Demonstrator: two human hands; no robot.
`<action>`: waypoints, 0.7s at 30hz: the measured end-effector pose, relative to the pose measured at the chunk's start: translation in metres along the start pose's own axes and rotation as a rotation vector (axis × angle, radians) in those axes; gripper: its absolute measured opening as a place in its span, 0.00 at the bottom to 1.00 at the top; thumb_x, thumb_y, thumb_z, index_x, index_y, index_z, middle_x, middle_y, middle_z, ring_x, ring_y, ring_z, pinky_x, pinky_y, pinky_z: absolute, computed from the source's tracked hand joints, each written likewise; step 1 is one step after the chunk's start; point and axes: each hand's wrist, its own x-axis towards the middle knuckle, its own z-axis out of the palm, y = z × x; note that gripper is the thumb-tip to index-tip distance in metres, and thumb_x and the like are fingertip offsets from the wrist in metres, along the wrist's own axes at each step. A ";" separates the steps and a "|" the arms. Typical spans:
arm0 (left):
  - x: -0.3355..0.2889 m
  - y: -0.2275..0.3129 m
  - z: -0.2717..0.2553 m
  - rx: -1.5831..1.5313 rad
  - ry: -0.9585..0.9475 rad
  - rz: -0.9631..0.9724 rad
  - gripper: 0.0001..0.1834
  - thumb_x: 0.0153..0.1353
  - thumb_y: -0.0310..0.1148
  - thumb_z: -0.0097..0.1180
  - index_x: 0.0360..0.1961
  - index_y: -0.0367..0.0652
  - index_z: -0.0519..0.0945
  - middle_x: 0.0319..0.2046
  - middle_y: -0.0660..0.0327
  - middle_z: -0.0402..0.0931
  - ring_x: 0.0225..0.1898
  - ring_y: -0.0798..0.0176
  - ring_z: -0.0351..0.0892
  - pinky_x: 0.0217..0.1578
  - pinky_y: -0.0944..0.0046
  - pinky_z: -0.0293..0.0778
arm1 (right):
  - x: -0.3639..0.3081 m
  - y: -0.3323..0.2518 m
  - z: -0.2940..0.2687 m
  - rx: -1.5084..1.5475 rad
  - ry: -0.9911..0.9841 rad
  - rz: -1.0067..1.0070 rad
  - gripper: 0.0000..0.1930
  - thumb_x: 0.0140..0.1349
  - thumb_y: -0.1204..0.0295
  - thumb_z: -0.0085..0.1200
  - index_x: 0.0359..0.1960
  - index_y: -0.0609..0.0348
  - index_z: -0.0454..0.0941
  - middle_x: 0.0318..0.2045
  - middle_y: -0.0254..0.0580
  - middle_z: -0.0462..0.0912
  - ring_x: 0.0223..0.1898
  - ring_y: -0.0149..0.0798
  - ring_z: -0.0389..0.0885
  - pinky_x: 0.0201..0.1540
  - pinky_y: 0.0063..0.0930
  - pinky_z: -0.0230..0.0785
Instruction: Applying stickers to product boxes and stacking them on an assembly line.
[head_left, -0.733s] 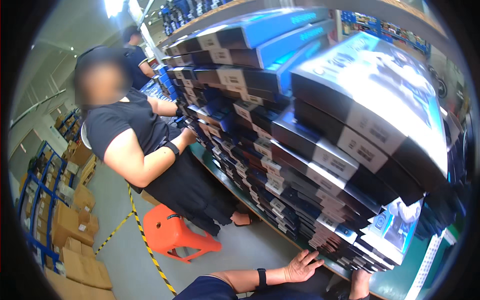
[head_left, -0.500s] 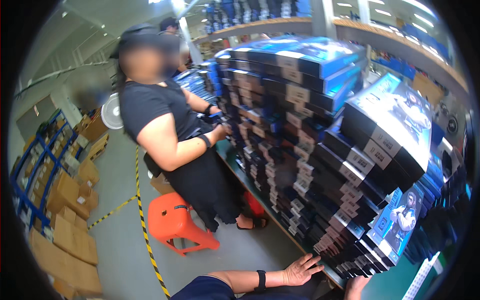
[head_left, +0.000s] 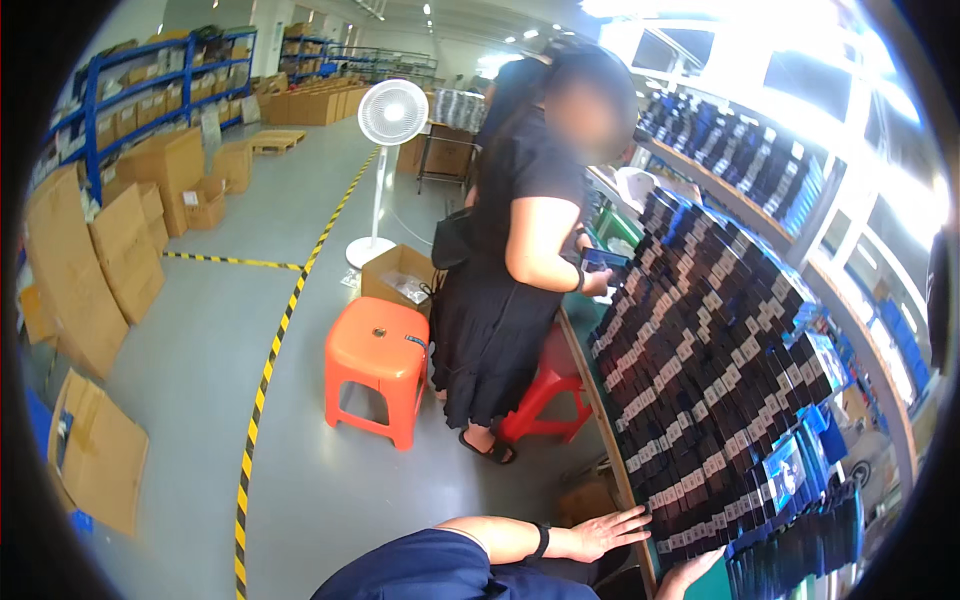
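My left hand point(head_left: 608, 534), with a black band at its wrist, rests at the table's near edge. Its fingers are stretched out and apart, holding nothing, with the tips beside the lowest boxes of a tall stack. That stack is made of flat black-and-blue boxes point(head_left: 690, 400) with white labels on their sides, packed in several columns. Close to the stack's near bottom corner is my right hand point(head_left: 690, 574), cut by the lower border. One finger points along the box edge; the other fingers are hidden, so its grip cannot be made out.
A co-worker in black point(head_left: 545, 200) stands at the table's far left, handling a dark blue box. Behind are an orange stool point(head_left: 378, 330), a red stool point(head_left: 550, 385) and a white fan point(head_left: 394, 112). Cardboard boxes point(head_left: 125, 235) line the left; a shelf point(head_left: 720, 185) runs along the right.
My view has swung left and up, so the aisle and fan show more fully. Both my hands stay near the stack's bottom corner. The co-worker has turned further toward the table.
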 end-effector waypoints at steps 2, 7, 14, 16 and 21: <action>0.001 0.003 -0.009 0.021 0.004 0.012 0.52 0.48 0.17 0.53 0.76 0.49 0.50 0.78 0.54 0.38 0.79 0.49 0.32 0.74 0.51 0.53 | 0.008 0.009 -0.005 0.204 0.031 0.095 0.30 0.75 0.56 0.33 0.65 0.72 0.63 0.62 0.60 0.68 0.61 0.53 0.69 0.64 0.44 0.64; 0.010 0.009 -0.024 0.013 -0.157 0.001 0.53 0.49 0.21 0.57 0.77 0.49 0.47 0.78 0.53 0.36 0.79 0.48 0.30 0.72 0.51 0.56 | 0.016 0.043 -0.042 -0.325 -0.079 -0.094 0.33 0.76 0.52 0.33 0.71 0.68 0.56 0.69 0.58 0.60 0.70 0.52 0.60 0.71 0.45 0.54; 0.009 0.006 -0.017 0.032 -0.175 -0.036 0.51 0.49 0.22 0.59 0.76 0.49 0.52 0.78 0.53 0.36 0.79 0.47 0.30 0.68 0.50 0.64 | 0.005 0.027 -0.036 -0.116 -0.037 0.156 0.33 0.76 0.53 0.33 0.75 0.60 0.49 0.75 0.47 0.50 0.76 0.49 0.47 0.73 0.54 0.43; 0.009 0.005 -0.015 0.040 -0.151 -0.027 0.51 0.49 0.22 0.59 0.76 0.49 0.52 0.78 0.53 0.36 0.79 0.48 0.30 0.67 0.50 0.65 | 0.003 0.031 -0.039 -0.195 -0.066 0.129 0.32 0.76 0.54 0.32 0.75 0.60 0.49 0.75 0.47 0.50 0.76 0.49 0.47 0.73 0.53 0.44; 0.008 0.008 -0.022 0.051 -0.194 -0.033 0.53 0.49 0.23 0.58 0.77 0.50 0.49 0.78 0.53 0.36 0.79 0.48 0.31 0.64 0.51 0.67 | 0.002 0.031 -0.041 -0.287 -0.133 0.102 0.32 0.76 0.57 0.31 0.75 0.60 0.49 0.75 0.46 0.49 0.76 0.48 0.48 0.73 0.51 0.46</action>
